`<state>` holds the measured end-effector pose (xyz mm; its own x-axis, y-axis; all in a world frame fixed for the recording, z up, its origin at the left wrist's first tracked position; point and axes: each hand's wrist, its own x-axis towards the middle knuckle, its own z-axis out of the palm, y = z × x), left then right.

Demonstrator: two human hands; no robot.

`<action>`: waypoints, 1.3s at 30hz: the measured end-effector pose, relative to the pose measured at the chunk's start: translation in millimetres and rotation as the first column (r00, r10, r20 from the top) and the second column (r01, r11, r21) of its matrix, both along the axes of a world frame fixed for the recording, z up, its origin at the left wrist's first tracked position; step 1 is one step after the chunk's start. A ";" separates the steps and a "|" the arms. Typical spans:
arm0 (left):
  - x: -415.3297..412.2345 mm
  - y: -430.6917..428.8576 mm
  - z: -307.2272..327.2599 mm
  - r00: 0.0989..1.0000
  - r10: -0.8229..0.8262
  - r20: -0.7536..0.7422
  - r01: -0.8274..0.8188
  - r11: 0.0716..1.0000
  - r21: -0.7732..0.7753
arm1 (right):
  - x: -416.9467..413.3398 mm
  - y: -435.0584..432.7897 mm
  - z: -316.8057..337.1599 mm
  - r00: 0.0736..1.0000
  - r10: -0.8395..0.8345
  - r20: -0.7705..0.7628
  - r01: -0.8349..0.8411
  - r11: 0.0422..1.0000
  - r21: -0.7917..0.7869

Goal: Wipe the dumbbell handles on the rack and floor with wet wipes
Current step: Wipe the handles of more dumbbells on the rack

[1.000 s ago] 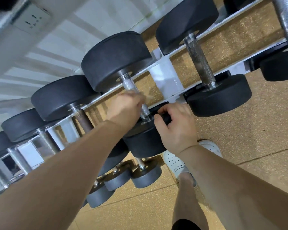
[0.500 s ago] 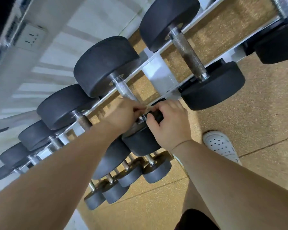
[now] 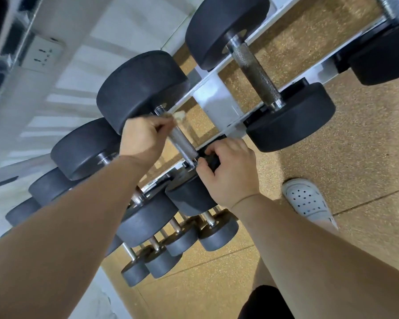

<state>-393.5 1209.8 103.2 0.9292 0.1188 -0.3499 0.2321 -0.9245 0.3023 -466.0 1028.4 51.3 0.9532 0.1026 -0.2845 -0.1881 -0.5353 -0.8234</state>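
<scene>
Your white perforated shoe [image 3: 306,199] is on the cork-coloured floor [image 3: 355,157], right of the rack. The small dumbbells [image 3: 217,236] sit in a row low down at the rack's near side. Your right hand [image 3: 228,171] has its fingers curled over the rim of the near head [image 3: 189,194] of the dumbbell on the rack's front rail [image 3: 217,132]. The chrome handle [image 3: 183,143] runs up and away from that grip, bare along its middle. Your left hand [image 3: 143,137] is wrapped round the handle's far end, clamping the wet wipe [image 3: 179,115] on it. A scrap of wipe pokes out past your fingertips, just below the far head [image 3: 143,88]. The neighbouring dumbbell's knurled handle [image 3: 256,74] is to the right, untouched. A wall socket [image 3: 43,55] is at far left.
</scene>
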 end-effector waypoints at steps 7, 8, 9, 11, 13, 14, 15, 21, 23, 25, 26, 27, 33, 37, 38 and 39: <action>-18.3 -13.4 -7.1 0.925 -0.303 -0.231 0.312 0.950 0.004 | 0.7 0.4 0.9 1.000 0.011 -0.010 -0.011 1.000 -0.020; -10.9 -11.4 -3.0 0.924 -0.288 -0.253 0.296 0.955 -0.006 | 0.7 0.3 1.4 1.000 0.009 -0.010 -0.009 1.000 -0.017; -2.2 -8.3 -0.1 0.941 -0.221 -0.256 0.227 0.974 -0.006 | 0.9 0.2 1.7 1.000 0.005 -0.006 -0.005 1.000 -0.008; 9.9 -3.9 1.7 0.987 -0.039 -0.157 0.039 0.999 -0.001 | 0.6 -0.1 2.2 1.000 -0.008 0.003 0.008 1.000 0.013; 4.3 -7.6 -5.0 0.994 0.096 -0.042 -0.098 0.995 -0.035 | 0.4 -0.7 2.1 1.000 -0.014 0.002 0.014 1.000 0.020; -5.7 -13.0 -8.6 0.992 0.115 -0.054 -0.117 0.992 -0.039 | 0.4 -0.9 2.1 1.000 -0.013 0.000 0.013 1.000 0.019; -18.3 -19.2 -11.3 0.991 0.064 -0.118 -0.067 0.998 -0.019 | 0.4 -1.0 2.4 1.000 -0.010 -0.001 0.010 1.000 0.014; -6.0 -8.1 -6.2 0.976 -0.107 -0.191 0.105 0.994 -0.020 | 0.7 0.0 1.7 1.000 -0.001 -0.004 0.001 1.000 -0.001; 6.7 -1.9 -6.6 0.999 0.037 0.026 -0.037 0.999 0.004 | 0.5 0.0 1.2 1.000 -0.009 0.001 0.009 1.000 0.006; -0.7 -6.8 -14.4 0.993 0.038 0.111 -0.042 0.998 0.038 | -0.2 -0.4 1.2 1.000 -0.015 0.005 0.015 1.000 0.013; -8.8 -10.8 -17.4 0.999 -0.006 0.039 0.004 0.999 0.051 | -0.3 -0.4 1.3 1.000 -0.013 0.005 0.013 1.000 0.014; -18.2 -13.3 -19.9 0.992 -0.099 -0.081 0.105 0.992 0.066 | -0.1 -0.1 1.6 1.000 -0.005 0.002 0.004 1.000 0.008; -0.3 -5.8 -9.3 0.968 -0.185 -0.171 0.195 0.980 0.045 | 0.7 -0.5 0.5 1.000 0.015 -0.008 -0.015 1.000 -0.010; -4.9 -11.7 -12.2 0.983 0.142 0.117 -0.136 0.989 -0.059 | 0.4 0.0 2.3 1.000 0.010 0.001 -0.010 1.000 -0.005; -14.6 -13.7 -14.6 0.986 0.161 0.051 -0.155 0.983 -0.094 | 0.6 -0.1 2.4 1.000 0.012 0.004 -0.012 1.000 -0.012; -26.0 -14.8 -16.5 0.993 0.112 -0.039 -0.115 0.989 -0.097 | 1.3 -0.2 1.9 1.000 0.020 0.003 -0.020 1.000 -0.018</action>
